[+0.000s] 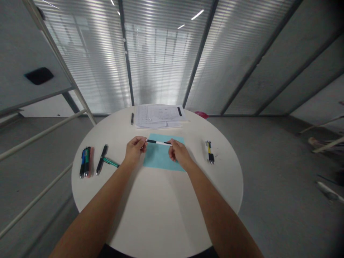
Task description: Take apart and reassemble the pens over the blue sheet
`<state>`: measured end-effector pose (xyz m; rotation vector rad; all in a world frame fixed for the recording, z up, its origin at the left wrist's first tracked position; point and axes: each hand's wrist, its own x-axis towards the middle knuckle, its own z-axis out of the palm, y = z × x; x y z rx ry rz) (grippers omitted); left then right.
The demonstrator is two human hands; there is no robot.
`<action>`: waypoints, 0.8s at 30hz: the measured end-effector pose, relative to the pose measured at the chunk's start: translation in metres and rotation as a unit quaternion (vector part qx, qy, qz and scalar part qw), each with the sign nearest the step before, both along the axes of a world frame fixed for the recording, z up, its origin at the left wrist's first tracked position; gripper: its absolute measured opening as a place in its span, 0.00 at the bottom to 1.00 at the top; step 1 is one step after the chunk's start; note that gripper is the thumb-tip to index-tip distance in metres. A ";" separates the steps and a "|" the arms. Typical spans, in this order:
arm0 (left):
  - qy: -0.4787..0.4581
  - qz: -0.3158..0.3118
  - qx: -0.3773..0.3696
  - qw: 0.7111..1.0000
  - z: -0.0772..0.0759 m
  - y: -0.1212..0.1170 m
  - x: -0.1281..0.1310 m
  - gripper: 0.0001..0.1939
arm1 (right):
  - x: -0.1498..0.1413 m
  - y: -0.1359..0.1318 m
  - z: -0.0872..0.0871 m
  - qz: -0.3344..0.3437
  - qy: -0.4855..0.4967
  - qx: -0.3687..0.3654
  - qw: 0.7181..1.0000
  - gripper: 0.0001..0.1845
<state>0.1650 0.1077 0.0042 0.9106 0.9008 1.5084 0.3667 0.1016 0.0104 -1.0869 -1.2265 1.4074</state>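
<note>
A black-and-white pen (160,143) is held level between my two hands, above a light blue sheet (161,160). My left hand (134,148) pinches the pen's left end, near its black section. At the other end, the fingers of my right hand (179,153) are closed on the pen's right tip. Both hands are over the middle of the table, and the fingers partly cover the pen's ends. To the left of my left hand lie a black pen (101,161) and a green barrel-like piece (111,162) touching or crossing it.
On the round white table (161,200), several pens (86,162) lie side by side at the left. More pens (210,153), yellow and black, are at the right. Printed papers (158,117) and a dark pen (132,118) lie at the back. A metal frame (57,50) stands left.
</note>
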 end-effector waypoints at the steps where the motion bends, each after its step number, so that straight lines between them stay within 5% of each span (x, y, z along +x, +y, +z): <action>1: -0.002 -0.001 -0.001 1.000 0.000 0.000 0.000 0.12 | 0.000 0.000 0.000 -0.007 0.002 0.013 1.000 0.17; 5: -0.007 -0.004 0.001 1.000 0.000 -0.001 0.000 0.12 | -0.001 -0.001 0.002 0.003 0.054 0.010 0.998 0.23; 12: -0.001 -0.004 -0.002 1.000 0.000 -0.001 0.001 0.12 | -0.003 -0.002 0.002 0.007 0.032 -0.005 0.999 0.17; 24: 0.053 0.076 -0.022 0.995 0.003 0.001 0.003 0.14 | 0.005 0.006 -0.001 -0.084 0.035 0.007 0.996 0.11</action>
